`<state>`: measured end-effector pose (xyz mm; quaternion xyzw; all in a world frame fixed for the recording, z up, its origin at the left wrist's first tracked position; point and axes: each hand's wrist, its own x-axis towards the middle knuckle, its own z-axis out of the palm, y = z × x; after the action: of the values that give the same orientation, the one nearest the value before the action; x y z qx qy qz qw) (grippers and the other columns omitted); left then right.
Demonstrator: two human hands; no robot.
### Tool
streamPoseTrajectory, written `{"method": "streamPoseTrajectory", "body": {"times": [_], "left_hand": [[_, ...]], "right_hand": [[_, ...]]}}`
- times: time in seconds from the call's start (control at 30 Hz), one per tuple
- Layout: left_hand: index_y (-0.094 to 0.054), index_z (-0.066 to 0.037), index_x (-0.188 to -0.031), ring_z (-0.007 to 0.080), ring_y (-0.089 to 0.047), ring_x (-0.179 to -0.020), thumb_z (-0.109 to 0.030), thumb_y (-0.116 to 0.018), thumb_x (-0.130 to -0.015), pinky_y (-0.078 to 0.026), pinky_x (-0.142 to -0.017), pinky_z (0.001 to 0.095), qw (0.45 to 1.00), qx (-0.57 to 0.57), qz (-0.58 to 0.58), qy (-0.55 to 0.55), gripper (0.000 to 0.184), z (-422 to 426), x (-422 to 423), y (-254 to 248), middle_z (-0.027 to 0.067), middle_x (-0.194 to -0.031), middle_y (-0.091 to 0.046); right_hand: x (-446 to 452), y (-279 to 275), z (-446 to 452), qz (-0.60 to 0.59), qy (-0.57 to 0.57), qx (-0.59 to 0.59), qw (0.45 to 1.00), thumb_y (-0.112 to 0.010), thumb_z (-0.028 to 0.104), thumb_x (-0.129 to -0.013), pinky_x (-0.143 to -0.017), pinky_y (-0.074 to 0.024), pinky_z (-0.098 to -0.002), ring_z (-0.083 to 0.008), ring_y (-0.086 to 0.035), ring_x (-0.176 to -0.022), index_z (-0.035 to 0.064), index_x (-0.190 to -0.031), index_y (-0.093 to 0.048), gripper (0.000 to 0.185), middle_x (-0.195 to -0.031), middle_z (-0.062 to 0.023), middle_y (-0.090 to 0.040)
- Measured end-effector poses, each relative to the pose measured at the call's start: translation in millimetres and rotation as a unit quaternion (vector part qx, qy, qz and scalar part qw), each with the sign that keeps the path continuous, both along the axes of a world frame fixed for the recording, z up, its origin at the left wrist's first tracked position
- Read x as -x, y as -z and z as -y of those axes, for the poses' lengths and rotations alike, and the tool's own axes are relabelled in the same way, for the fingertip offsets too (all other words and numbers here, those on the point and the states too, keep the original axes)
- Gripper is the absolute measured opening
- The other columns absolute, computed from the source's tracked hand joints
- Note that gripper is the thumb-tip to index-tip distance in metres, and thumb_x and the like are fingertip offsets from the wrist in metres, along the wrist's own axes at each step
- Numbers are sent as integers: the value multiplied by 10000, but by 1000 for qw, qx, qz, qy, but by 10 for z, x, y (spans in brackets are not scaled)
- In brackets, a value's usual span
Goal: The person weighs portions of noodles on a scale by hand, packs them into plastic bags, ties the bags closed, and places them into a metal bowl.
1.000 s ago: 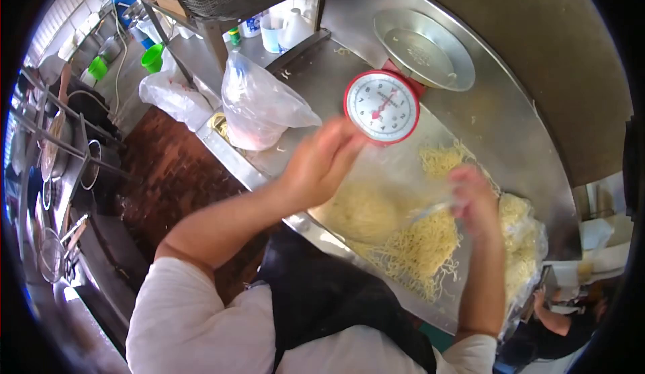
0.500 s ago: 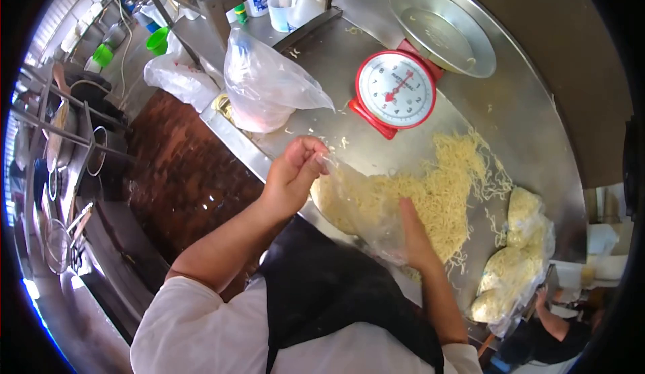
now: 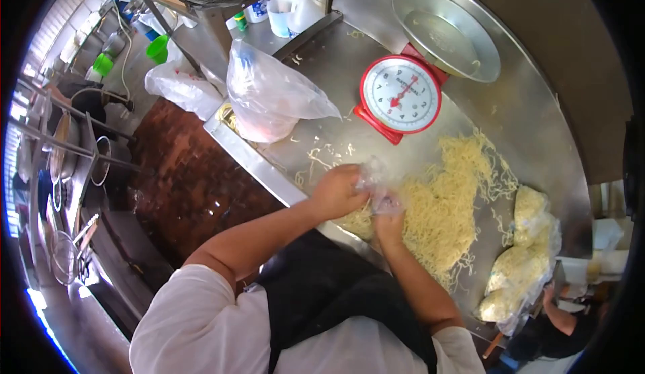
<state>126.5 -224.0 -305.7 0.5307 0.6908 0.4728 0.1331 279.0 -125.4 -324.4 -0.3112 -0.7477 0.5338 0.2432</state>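
Note:
My left hand [image 3: 339,190] is closed on the gathered top of a clear plastic bag [image 3: 385,200]. Just below and to the right, my right hand [image 3: 389,225] grips the same bag with its fingers wrapped round it. Pale yellow noodles [image 3: 357,222] show under and between my hands, partly hidden by them; I cannot tell how much of that is inside the bag. A loose heap of noodles [image 3: 443,206] spreads over the steel table [image 3: 403,155] beside my right hand.
A red dial scale [image 3: 401,94] with a metal pan [image 3: 446,34] stands at the back. Filled noodle bags [image 3: 516,260] lie at the right, a large plastic bag [image 3: 269,95] at the left. Another person [image 3: 561,323] works at lower right. Steel racks [image 3: 74,132] stand across the brick floor.
My hands have come together at the bag. The left moved right and down, and the right moved left from the noodle heap. The bag's stretched-out top is now bunched between them.

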Motion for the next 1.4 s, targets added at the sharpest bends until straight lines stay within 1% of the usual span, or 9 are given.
{"method": "streamPoseTrajectory", "body": {"times": [0.27, 0.43, 0.57, 0.67, 0.87, 1.0, 1.2, 1.3, 1.4], "left_hand": [[-591, -7, -768, 385, -579, -783, -235, -616, -800, -477, -734, 460, 987, 131, -80, -51, 232, -70, -142, 126, 188, -767, -596], [-639, -28, -1035, 329, -629, -887, -272, -548, -879, -488, -805, 395, 940, 208, 269, 26, 303, -246, 257, -295, 166, -933, -645], [-598, -35, -1156, 320, -589, -1086, -338, -567, -881, -437, -946, 437, 861, 143, 458, 169, 411, -159, 266, -593, 179, -1077, -638], [-540, -46, -1250, 329, -460, -1253, -379, -642, -810, -324, -1054, 517, 987, 144, -71, 27, 561, 34, -89, -391, 170, -1246, -566], [-516, -57, -1308, 317, -349, -1357, -362, -711, -717, -244, -1111, 550, 974, 176, -144, -28, 693, -39, -243, -58, 93, -1398, -481], [-544, -83, -1293, 300, -376, -1342, -365, -645, -800, -263, -1105, 529, 954, 212, -214, -9, 576, -46, -219, -185, 96, -1387, -495], [-549, -73, -1285, 297, -386, -1333, -359, -552, -905, -276, -1095, 520, 961, 175, -212, -43, 476, -68, -280, -48, 100, -1387, -494], [-547, -68, -1285, 305, -380, -1335, -352, -552, -910, -273, -1096, 521, 963, 166, -206, -51, 471, -58, -318, -46, 111, -1391, -487], [-546, -60, -1282, 323, -400, -1312, -345, -559, -905, -293, -1084, 507, 968, 146, -191, -75, 473, 88, -307, -214, 121, -1362, -506]], "right_hand": [[263, 67, -62, 128, 10, -54, 990, -594, 194, -862, -698, -492, -365, -286, -656, -770, -2, -999, -654, 247, -802, -158, -673], [319, -82, -8, -50, -72, -39, 995, -571, 200, -889, -802, -487, -372, -275, -654, -805, 6, -1083, -643, 283, -811, -109, -683], [524, -611, 65, -189, 14, 404, 895, -499, 282, -943, -707, -461, -349, -166, -516, -597, 110, -954, -575, 188, -646, -7, -551], [535, -578, -206, -207, 62, 665, 715, -479, 362, -948, -581, -406, -318, -135, -350, -488, 176, -749, -408, 283, -538, 28, -330], [489, -1135, 255, -56, 79, 407, 908, -533, 291, -962, -525, -411, -262, -116, -475, -542, 111, -930, -547, 184, -712, -18, -550], [61, -919, 147, -3, 34, 391, 920, -585, 301, -947, -581, -476, -263, -128, -579, -707, 64, -1012, -583, 246, -813, -20, -598], [-169, -918, 38, 172, -149, -109, 968, -615, 292, -901, -585, -473, -369, -226, -616, -650, 67, -920, -590, 227, -767, -82, -633], [-138, -1040, 30, 362, -261, -143, 883, -619, 289, -877, -623, -481, -400, -265, -629, -661, 45, -856, -606, 245, -727, -108, -634], [-266, -790, 11, 254, -253, 157, 920, -563, 294, -933, -609, -497, -345, -186, -640, -678, 25, -897, -642, 282, -736, -55, -660]]}}
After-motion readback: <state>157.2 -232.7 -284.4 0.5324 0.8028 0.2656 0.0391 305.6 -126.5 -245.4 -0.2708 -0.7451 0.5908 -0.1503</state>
